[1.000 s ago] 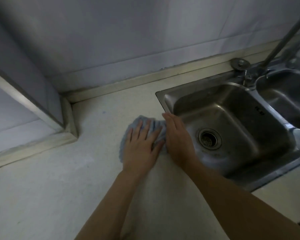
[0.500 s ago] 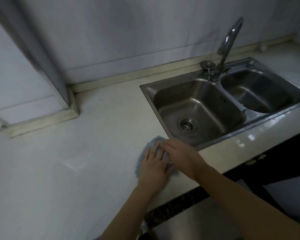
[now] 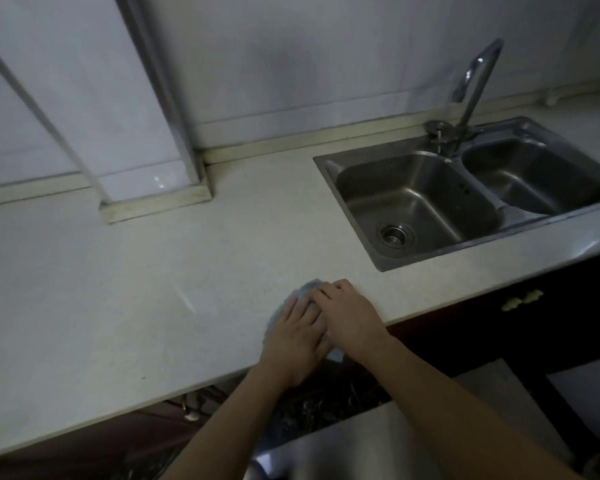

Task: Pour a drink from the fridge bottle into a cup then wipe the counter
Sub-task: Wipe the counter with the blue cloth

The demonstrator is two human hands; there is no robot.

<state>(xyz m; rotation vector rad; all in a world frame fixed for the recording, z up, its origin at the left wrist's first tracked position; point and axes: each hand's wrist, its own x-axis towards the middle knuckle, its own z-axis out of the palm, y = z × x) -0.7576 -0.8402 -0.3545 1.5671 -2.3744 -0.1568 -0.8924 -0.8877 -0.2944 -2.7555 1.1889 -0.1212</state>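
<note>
**Blue cloth [image 3: 303, 289] lay pinned at the front edge of the counter [image 3: 136, 289]**

Pale blue and bunched into a rough pad, the cloth sat on the cream counter right at its front lip. A small corner of it showed past the edge, between the two wrists. Most of the fabric was hidden beneath the person's hands.

The left hand [image 3: 295, 337] lay flat on top of it, palm down. Its fingers were straight and a little spread, pointing away from the body.

The right hand [image 3: 352, 318] came in from the side and rested on the far part of the cloth, crossing over the left fingertips. Its fingers were held together and bent at the knuckles. Whether they pinched the fabric or only pressed on it could not be told.

Well apart from the cloth, further back and towards the person's right, a stainless steel double sink [image 3: 413, 192] was set into the counter. A round drain [image 3: 394, 234] sat in the basin closer to the cloth. A tall angled tap [image 3: 475, 81] stood at the sink's back rim between the basins.

A pale tiled wall [image 3: 291, 64] rose behind the counter. Below the counter's edge was a dark cabinet front [image 3: 492, 334] with a small pale handle [image 3: 522, 300].
</note>
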